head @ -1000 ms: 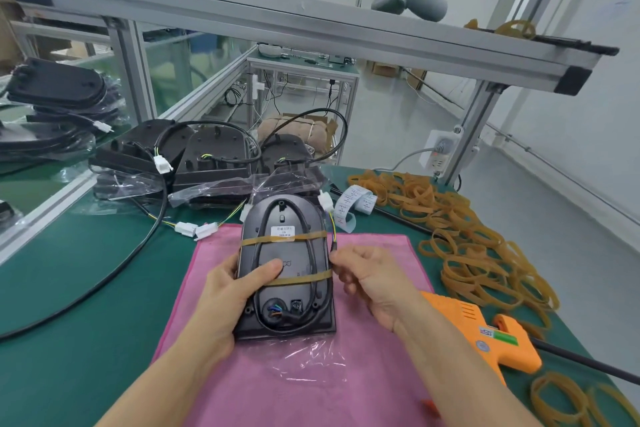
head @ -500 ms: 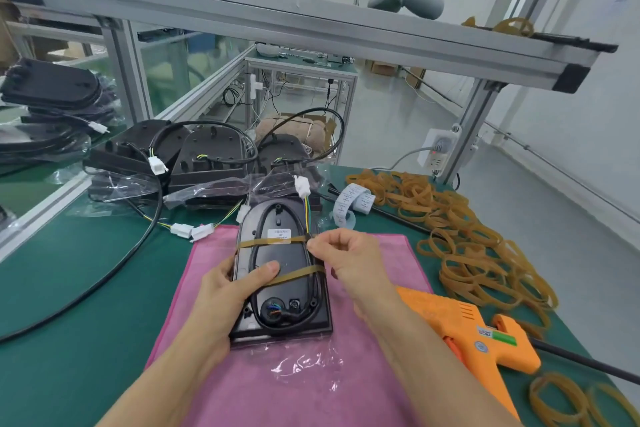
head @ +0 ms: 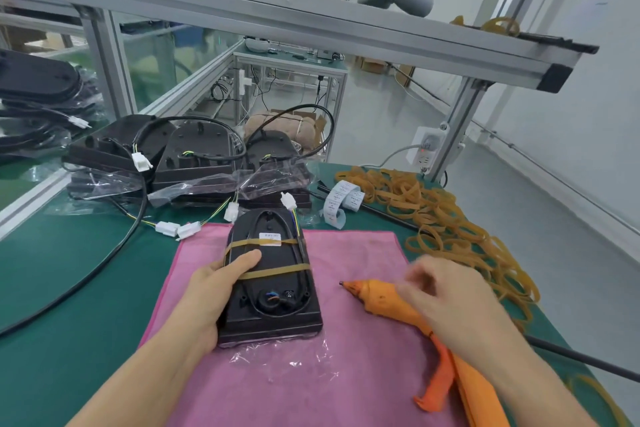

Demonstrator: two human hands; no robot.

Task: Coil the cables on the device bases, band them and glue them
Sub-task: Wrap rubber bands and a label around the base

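The device base [head: 273,288] lies flat on the pink cloth [head: 311,385], near the cloth's left half, with its far end reaching the cloth's far edge. Its black cable [head: 304,263] runs in a loop on top, held by two rubber bands [head: 277,273] across it, and a white connector [head: 288,200] sticks out past the far end. The left hand [head: 214,291] holds the base by its left edge, thumb pressed on top between the bands, the other fingers hidden under the side. The right hand [head: 450,302] is blurred over the orange glue gun [head: 384,298], which lies on the cloth with its nozzle pointing at the base but apart from it; I cannot tell if the fingers grip it. Between base and nozzle the cloth is bare. A pile of loose rubber bands [head: 446,218] covers the worktop [head: 69,288] near its right edge. More bases [head: 201,156] in plastic bags crowd the far side.
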